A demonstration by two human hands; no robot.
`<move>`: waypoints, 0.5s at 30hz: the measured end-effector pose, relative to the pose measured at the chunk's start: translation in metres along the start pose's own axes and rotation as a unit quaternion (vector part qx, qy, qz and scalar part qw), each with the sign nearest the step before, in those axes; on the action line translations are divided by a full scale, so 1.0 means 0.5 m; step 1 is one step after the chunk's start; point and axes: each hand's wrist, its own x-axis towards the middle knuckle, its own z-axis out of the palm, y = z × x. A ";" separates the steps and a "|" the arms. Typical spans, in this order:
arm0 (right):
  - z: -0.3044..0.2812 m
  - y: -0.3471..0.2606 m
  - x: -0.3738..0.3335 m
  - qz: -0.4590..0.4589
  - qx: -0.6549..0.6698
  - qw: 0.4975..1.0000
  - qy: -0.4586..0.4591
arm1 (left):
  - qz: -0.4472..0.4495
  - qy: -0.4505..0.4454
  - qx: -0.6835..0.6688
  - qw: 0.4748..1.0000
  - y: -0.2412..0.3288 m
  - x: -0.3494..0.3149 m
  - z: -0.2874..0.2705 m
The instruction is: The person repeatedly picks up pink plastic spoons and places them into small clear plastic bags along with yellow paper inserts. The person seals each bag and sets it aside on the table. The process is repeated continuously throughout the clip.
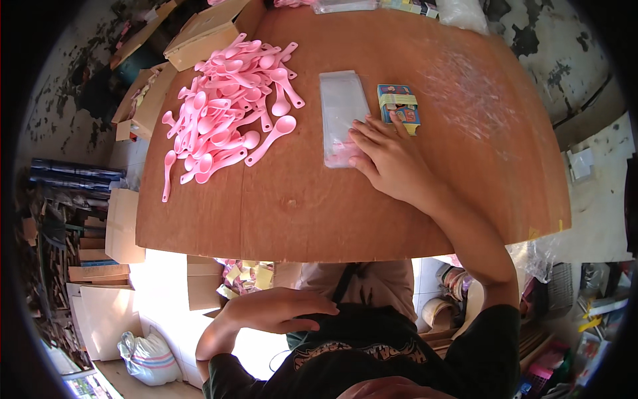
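My right hand [393, 158] lies palm down with its fingers spread. Its fingertips rest at the right edge of a stack of clear plastic bags [343, 100], which has a pinkish patch at its near end. Just beyond the fingers sits a bundle of small colourful cards [397, 95] with a pale yellow band around it; one fingertip reaches its near side. My left hand [282, 309] is off the table in front of my body, fingers stretched out, nothing seen in it. Left of the bags spreads a heap of pink plastic spoons [222, 100], with one spoon [271, 141] at its near right edge.
Loose clear plastic wrap [468, 96] covers part of the brown table [292, 219] at right. A cardboard box [214, 30] stands at the far left corner. Below the table's near edge are an open box of yellow and pink packets [247, 274] and a white sack [149, 357].
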 end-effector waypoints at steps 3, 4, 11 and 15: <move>-0.008 -0.002 0.000 0.008 -0.013 1.000 -0.012 | 0.198 0.074 0.050 0.976 0.064 0.044 -0.085; -0.013 -0.004 -0.001 0.017 -0.003 1.000 -0.011 | 0.199 0.117 0.081 0.970 0.072 0.059 -0.116; -0.035 -0.023 0.011 0.026 0.015 0.999 0.014 | 0.093 0.394 0.283 0.870 -0.008 0.197 -0.289; -0.032 -0.022 0.012 0.024 0.009 1.000 0.010 | 0.056 0.348 0.256 0.900 -0.049 0.216 -0.294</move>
